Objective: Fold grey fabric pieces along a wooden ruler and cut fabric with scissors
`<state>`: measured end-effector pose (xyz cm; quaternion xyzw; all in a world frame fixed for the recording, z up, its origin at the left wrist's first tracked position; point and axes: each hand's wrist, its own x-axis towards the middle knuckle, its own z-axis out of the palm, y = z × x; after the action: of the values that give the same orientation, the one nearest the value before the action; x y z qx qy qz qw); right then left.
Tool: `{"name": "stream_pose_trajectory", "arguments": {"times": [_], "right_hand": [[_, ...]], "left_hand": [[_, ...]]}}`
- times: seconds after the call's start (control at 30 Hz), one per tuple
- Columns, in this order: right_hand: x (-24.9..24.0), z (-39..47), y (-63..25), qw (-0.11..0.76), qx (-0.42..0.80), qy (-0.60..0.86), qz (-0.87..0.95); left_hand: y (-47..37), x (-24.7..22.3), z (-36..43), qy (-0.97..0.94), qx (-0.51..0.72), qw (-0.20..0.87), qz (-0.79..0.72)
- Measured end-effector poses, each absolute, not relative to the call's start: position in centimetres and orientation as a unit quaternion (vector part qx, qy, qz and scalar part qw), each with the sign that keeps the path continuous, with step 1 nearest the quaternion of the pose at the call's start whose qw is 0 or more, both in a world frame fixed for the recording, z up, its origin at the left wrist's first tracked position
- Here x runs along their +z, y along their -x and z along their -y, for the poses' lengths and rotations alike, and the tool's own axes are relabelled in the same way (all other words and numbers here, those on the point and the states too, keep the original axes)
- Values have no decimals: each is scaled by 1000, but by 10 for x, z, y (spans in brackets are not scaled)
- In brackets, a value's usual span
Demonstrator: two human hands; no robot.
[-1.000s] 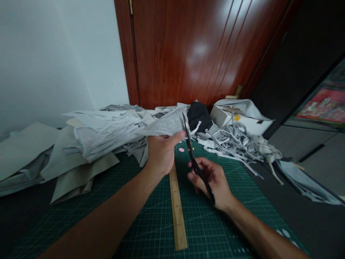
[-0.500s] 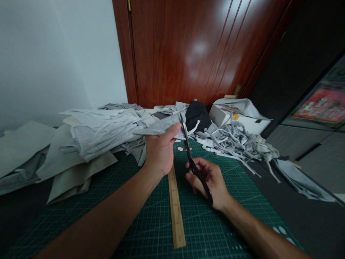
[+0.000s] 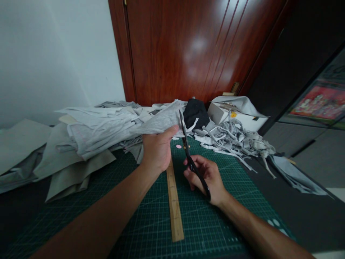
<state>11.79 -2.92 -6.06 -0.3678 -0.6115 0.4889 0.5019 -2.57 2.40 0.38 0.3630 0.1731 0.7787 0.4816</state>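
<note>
In the head view, my left hand [image 3: 159, 149] pinches a piece of light grey fabric [image 3: 161, 120] between thumb and fingers, above the green cutting mat. My right hand [image 3: 206, 176] is closed round the handles of black-handled scissors [image 3: 190, 158]. Their blades point up and away from me, just right of my left thumb and beside the fabric's right edge. Whether the blades touch the cloth I cannot tell. Below my hands a wooden ruler [image 3: 174, 205] lies lengthwise on the cutting mat [image 3: 145, 216].
Folded grey-white cloth [image 3: 99, 133] and stiff beige sheets [image 3: 72, 172] pile up on the left. Behind the scissors is a black cloth bundle [image 3: 195, 114]. A white box [image 3: 242, 120] and tangled grey fabric strips [image 3: 237, 138] lie at the right, before a wooden door [image 3: 172, 50].
The grey fabric in my left hand now stands higher and shows more of its face. Both hands keep their grip, and the scissors stay close beside the cloth. The view has shifted slightly.
</note>
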Motion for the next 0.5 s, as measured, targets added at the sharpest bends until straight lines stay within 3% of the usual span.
{"name": "stream_pose_trajectory", "arguments": {"times": [0.5], "right_hand": [[-61,30,-118,491,475,383,622]], "left_hand": [[27,1,-26,-388,783,449,-184]]}}
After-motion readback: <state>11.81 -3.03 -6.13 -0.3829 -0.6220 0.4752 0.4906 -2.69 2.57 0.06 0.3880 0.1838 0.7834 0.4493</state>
